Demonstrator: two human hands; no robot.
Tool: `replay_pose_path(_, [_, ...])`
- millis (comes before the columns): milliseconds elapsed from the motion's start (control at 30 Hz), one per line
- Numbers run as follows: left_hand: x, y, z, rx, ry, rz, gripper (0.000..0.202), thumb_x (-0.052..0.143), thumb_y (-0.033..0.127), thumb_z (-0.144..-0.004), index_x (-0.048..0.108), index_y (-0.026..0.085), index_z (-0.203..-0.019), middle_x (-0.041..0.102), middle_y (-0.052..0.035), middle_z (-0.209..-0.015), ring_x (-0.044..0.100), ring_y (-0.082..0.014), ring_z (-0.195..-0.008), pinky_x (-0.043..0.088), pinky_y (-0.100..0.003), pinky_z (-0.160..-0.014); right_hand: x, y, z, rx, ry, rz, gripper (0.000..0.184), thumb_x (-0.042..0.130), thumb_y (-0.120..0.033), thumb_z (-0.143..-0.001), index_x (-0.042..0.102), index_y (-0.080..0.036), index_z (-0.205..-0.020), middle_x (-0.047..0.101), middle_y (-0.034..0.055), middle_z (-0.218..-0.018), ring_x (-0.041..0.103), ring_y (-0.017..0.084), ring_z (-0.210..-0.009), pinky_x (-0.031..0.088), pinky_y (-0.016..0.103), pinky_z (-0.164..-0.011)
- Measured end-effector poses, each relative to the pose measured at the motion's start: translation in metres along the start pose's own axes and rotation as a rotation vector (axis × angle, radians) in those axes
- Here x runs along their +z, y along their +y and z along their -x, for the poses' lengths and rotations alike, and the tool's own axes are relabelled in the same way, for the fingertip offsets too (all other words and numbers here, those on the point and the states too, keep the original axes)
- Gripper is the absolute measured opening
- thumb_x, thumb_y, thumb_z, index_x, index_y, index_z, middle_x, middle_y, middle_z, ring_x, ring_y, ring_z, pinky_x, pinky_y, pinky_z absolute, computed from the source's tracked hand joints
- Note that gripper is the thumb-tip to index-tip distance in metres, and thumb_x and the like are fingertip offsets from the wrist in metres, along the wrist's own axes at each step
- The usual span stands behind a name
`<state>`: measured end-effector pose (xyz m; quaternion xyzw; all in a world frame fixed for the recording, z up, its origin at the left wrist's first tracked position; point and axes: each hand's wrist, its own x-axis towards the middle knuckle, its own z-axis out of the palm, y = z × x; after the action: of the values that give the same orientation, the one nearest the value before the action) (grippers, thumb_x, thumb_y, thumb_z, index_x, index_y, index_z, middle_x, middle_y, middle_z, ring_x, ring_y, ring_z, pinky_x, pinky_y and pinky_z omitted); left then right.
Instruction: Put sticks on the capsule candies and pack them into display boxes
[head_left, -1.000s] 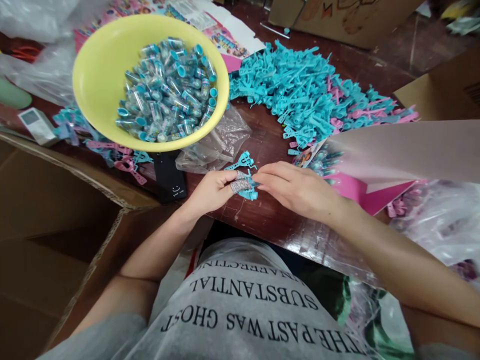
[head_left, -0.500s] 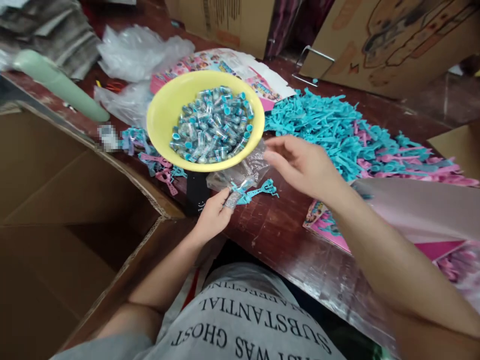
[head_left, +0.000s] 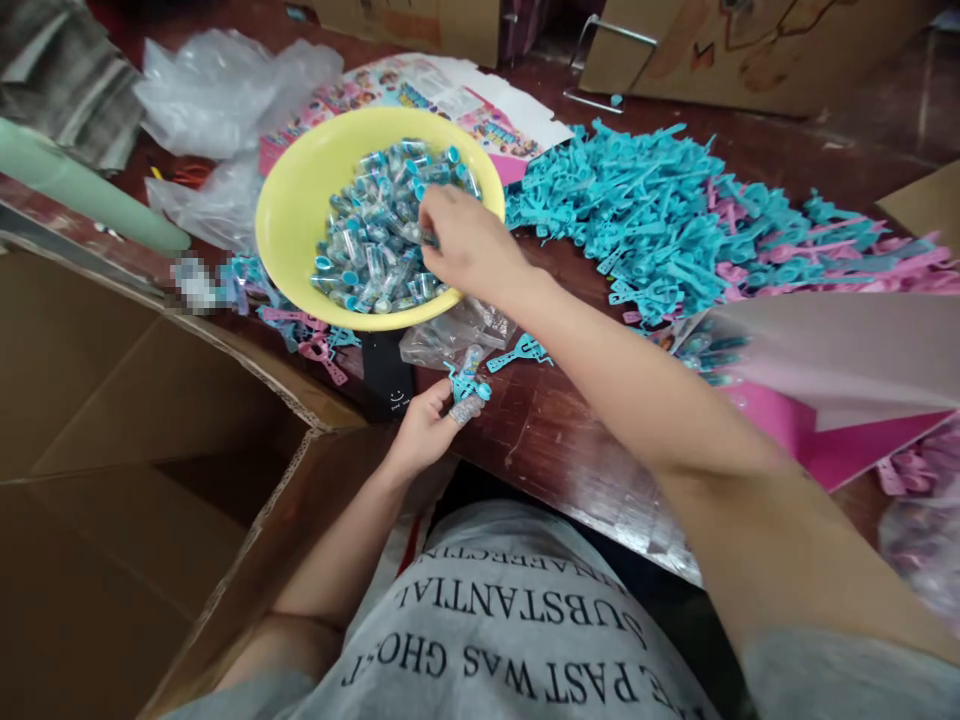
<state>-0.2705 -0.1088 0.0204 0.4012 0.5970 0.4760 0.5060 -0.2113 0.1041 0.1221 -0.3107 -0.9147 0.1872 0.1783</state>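
Observation:
My left hand [head_left: 431, 425], with grey wrap round a finger, grips a turquoise plastic toy piece [head_left: 466, 385] above the table's front edge. A small clear tube shows at the top of that piece. Over the yellow bowl [head_left: 285, 230], my right hand [head_left: 469, 240] reaches in with its fingertips pinched on one of the small tubes, partly hidden by the fingers. Clear tubes with blue caps [head_left: 367, 240] fill the bowl. A loose turquoise toy piece [head_left: 521, 352] lies on the table near my left hand, by a clear plastic bag [head_left: 442, 335].
Turquoise plastic pieces [head_left: 637, 220] are heaped at the right, with pink pieces [head_left: 892, 265] beside them. A pink printed box [head_left: 832, 430] stands open nearby. A large open carton [head_left: 97, 400] is at the left, near a pale green cylinder [head_left: 90, 185]. More cartons [head_left: 712, 60] stand behind.
My right hand has moved left from beside the bowl into it and closed on a tube. The turquoise piece in my left hand has turned, and a loose one now shows apart from it.

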Motion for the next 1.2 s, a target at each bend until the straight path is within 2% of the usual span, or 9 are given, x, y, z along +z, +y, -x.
replay_pose_path(167, [0.001, 0.011, -0.005, -0.093, -0.081, 0.118, 0.049, 0.089, 0.061, -0.076, 0.07, 0.017, -0.086, 0.062, 0.003, -0.069, 0.05, -0.0098, -0.062, 0.045, -0.024, -0.065, -0.026, 0.018, 0.129, -0.047, 0.016, -0.532, 0.036, 0.062, -0.028, -0.103, 0.059, -0.024, -0.138, 0.07, 0.0077, -0.131, 0.069, 0.02, -0.111, 0.059, 0.036, -0.094])
replay_pose_path(300, [0.013, 0.021, -0.01, -0.101, -0.215, 0.138, 0.046, 0.089, 0.058, -0.078, 0.072, 0.016, -0.087, 0.061, 0.004, -0.069, 0.043, -0.0078, -0.06, 0.04, -0.022, -0.061, -0.011, 0.027, 0.209, 0.194, 0.009, -0.849, 0.024, 0.07, -0.037, -0.103, 0.064, -0.021, -0.12, 0.076, 0.0049, -0.113, 0.074, 0.015, -0.097, 0.06, 0.03, -0.085])
replay_pose_path(533, [0.039, 0.03, -0.013, 0.101, -0.294, -0.124, 0.036, 0.078, 0.053, -0.09, 0.074, 0.018, -0.09, 0.071, -0.0012, -0.082, 0.059, -0.0147, -0.076, 0.05, -0.028, -0.076, -0.018, 0.025, 0.243, 0.248, 0.093, -0.691, 0.025, 0.075, -0.043, -0.099, 0.072, -0.022, -0.113, 0.081, 0.0035, -0.104, 0.074, 0.013, -0.086, 0.058, 0.028, -0.078])
replay_pose_path(667, [0.045, 0.035, -0.007, 0.407, -0.277, -0.446, 0.026, 0.07, 0.041, -0.096, 0.067, 0.02, -0.082, 0.066, 0.0, -0.076, 0.056, -0.0151, -0.072, 0.047, -0.028, -0.071, -0.026, 0.023, 0.261, 0.483, -0.027, -0.674, 0.046, 0.062, -0.061, -0.103, 0.067, -0.02, -0.082, 0.074, -0.0002, -0.067, 0.067, 0.011, -0.057, 0.05, 0.024, -0.057])
replay_pose_path(767, [0.05, 0.043, -0.005, 0.525, -0.316, -0.511, 0.024, 0.07, 0.036, -0.097, 0.065, 0.02, -0.079, 0.066, 0.0005, -0.073, 0.056, -0.0142, -0.068, 0.045, -0.026, -0.066, -0.035, 0.023, 0.276, 0.541, -0.073, -0.676, 0.049, 0.061, -0.064, -0.102, 0.069, -0.019, -0.084, 0.076, 0.0011, -0.072, 0.066, 0.01, -0.057, 0.049, 0.023, -0.056])
replay_pose_path(900, [0.066, 0.055, -0.006, 0.361, -0.4, -0.402, 0.018, 0.073, 0.037, -0.096, 0.075, 0.019, -0.094, 0.074, -0.0005, -0.081, 0.063, -0.0138, -0.072, 0.05, -0.023, -0.069, -0.056, 0.024, 0.299, 0.359, 0.056, -0.617, 0.041, 0.074, -0.051, -0.099, 0.068, -0.022, -0.128, 0.08, 0.0034, -0.106, 0.069, 0.01, -0.072, 0.054, 0.024, -0.065])
replay_pose_path(1033, [0.091, 0.073, -0.008, 0.179, -0.569, -0.288, 0.02, 0.076, 0.038, -0.092, 0.078, 0.019, -0.092, 0.075, -0.0004, -0.081, 0.063, -0.0132, -0.071, 0.053, -0.024, -0.07, -0.085, 0.031, 0.33, 0.26, 0.081, -0.482, 0.03, 0.066, -0.051, -0.105, 0.074, -0.023, -0.104, 0.071, -0.004, -0.075, 0.061, 0.009, -0.061, 0.049, 0.023, -0.06])
replay_pose_path(1133, [0.115, 0.094, -0.011, 0.072, -0.751, -0.251, 0.02, 0.074, 0.033, -0.091, 0.072, 0.019, -0.077, 0.068, 0.0022, -0.067, 0.056, -0.0098, -0.059, 0.049, -0.021, -0.059, -0.107, 0.044, 0.357, 0.238, 0.117, -0.482, 0.055, 0.075, -0.06, -0.096, 0.067, -0.028, -0.139, 0.078, 0.0051, -0.117, 0.07, 0.012, -0.073, 0.059, 0.026, -0.064])
replay_pose_path(1200, [0.134, 0.108, -0.013, 0.013, -0.863, -0.241, 0.023, 0.072, 0.03, -0.09, 0.067, 0.019, -0.07, 0.064, 0.0033, -0.061, 0.051, -0.0083, -0.052, 0.044, -0.018, -0.052, -0.121, 0.053, 0.372, 0.224, 0.189, -0.41, 0.082, 0.081, -0.055, -0.092, 0.046, -0.036, -0.163, 0.062, 0.0123, -0.155, 0.077, 0.02, -0.095, 0.066, 0.032, -0.071])
